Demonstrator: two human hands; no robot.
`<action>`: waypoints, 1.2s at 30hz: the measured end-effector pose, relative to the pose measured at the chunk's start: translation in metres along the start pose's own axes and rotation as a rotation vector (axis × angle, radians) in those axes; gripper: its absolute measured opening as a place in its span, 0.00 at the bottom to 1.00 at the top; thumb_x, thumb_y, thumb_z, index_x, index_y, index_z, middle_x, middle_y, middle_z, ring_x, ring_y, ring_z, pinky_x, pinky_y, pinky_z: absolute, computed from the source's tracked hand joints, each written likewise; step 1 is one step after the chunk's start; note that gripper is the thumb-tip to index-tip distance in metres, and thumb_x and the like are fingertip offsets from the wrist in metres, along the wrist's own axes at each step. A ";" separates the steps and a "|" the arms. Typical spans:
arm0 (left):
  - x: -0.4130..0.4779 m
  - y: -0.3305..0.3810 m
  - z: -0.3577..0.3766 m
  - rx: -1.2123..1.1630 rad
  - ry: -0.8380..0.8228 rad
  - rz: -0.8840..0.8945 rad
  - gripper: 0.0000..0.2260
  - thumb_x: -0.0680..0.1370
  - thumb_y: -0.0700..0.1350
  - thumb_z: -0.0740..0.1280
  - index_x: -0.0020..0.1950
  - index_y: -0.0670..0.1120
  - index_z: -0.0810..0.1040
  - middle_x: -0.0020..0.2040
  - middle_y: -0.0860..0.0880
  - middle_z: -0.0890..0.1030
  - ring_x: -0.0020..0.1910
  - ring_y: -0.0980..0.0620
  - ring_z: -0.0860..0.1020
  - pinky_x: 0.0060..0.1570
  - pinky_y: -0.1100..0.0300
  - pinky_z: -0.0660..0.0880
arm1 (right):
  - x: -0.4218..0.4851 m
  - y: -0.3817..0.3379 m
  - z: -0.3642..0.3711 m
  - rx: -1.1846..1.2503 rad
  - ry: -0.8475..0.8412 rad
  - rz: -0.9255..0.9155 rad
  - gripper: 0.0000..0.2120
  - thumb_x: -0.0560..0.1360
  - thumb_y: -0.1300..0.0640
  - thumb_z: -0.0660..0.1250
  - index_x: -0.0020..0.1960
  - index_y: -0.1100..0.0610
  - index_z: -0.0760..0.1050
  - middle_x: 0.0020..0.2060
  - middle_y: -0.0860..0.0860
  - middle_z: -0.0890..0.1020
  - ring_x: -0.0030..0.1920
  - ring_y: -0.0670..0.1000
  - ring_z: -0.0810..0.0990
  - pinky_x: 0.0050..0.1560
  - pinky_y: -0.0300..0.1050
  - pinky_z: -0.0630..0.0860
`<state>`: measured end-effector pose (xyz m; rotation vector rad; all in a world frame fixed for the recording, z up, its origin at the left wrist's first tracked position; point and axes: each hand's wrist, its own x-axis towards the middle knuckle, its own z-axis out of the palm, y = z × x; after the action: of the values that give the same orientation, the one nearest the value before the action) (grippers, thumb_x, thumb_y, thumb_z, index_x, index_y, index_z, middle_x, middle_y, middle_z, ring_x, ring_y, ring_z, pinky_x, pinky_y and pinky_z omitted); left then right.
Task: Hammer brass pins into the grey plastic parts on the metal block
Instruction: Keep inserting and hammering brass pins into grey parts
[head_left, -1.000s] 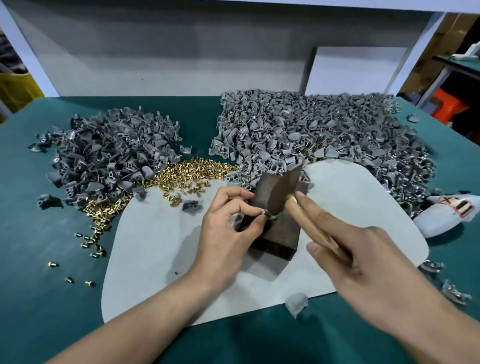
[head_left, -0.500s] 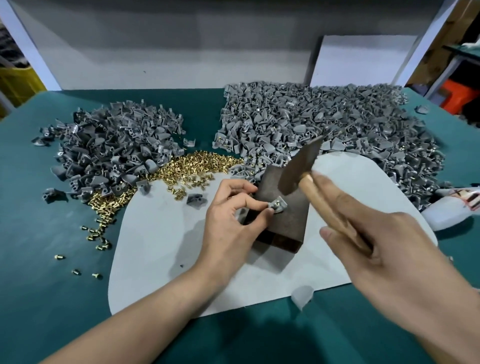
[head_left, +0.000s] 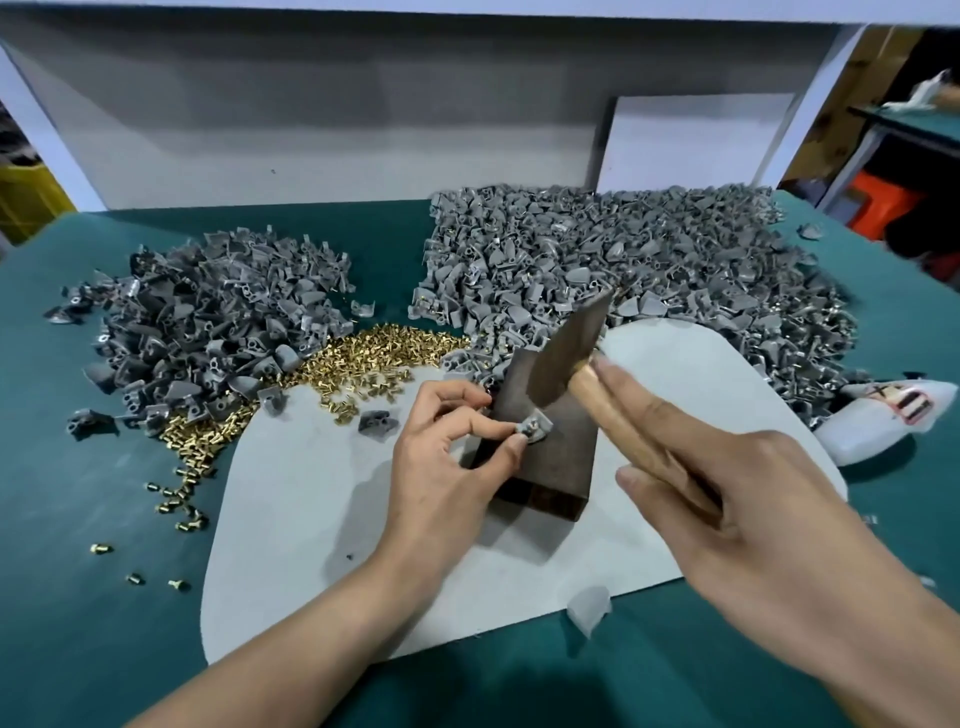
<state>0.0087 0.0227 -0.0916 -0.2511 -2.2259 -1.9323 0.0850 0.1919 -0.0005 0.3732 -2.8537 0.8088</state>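
Note:
A dark metal block (head_left: 550, 457) stands on a pale grey mat (head_left: 322, 519). On its top lies a small grey plastic part (head_left: 535, 428) with a brass pin in it, pinched by my left hand (head_left: 457, 452) between thumb and fingers. My right hand (head_left: 737, 519) grips the wooden handle of a hammer (head_left: 571, 348), whose dark metal head hangs tilted just above and behind the part. Loose brass pins (head_left: 363, 358) lie in a heap to the left of the block.
Two big heaps of grey plastic parts lie on the green table: one at the left (head_left: 208, 322), one at the back right (head_left: 623, 270). A white bottle (head_left: 883, 421) lies at the right. Stray pins (head_left: 176, 499) dot the left side. A single grey part (head_left: 376, 422) sits on the mat.
The hammer head has risen off the part and stays raised, tilted above the block. My left hand keeps pinching the part on the block.

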 end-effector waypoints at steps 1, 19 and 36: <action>0.000 -0.001 0.000 -0.006 0.002 -0.007 0.05 0.69 0.38 0.76 0.36 0.47 0.83 0.48 0.64 0.74 0.55 0.63 0.74 0.54 0.72 0.68 | 0.000 -0.001 0.001 -0.020 -0.012 -0.011 0.30 0.75 0.47 0.60 0.66 0.22 0.49 0.26 0.42 0.76 0.27 0.46 0.69 0.27 0.35 0.66; 0.004 0.014 -0.006 -0.147 -0.019 -0.172 0.05 0.72 0.39 0.73 0.38 0.48 0.82 0.48 0.54 0.81 0.47 0.64 0.78 0.58 0.58 0.72 | 0.059 0.087 0.047 1.807 -0.045 0.449 0.10 0.73 0.60 0.58 0.53 0.52 0.72 0.23 0.45 0.64 0.17 0.41 0.60 0.22 0.35 0.60; 0.006 0.007 -0.005 -0.196 -0.008 -0.195 0.09 0.72 0.39 0.73 0.35 0.51 0.82 0.43 0.60 0.82 0.46 0.62 0.78 0.58 0.56 0.72 | 0.059 0.093 0.052 1.834 -0.121 0.459 0.09 0.73 0.58 0.58 0.52 0.52 0.69 0.23 0.45 0.64 0.17 0.41 0.62 0.22 0.35 0.59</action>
<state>0.0046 0.0184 -0.0830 -0.0700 -2.1371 -2.2581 -0.0017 0.2291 -0.0776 -0.1424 -1.3022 3.1962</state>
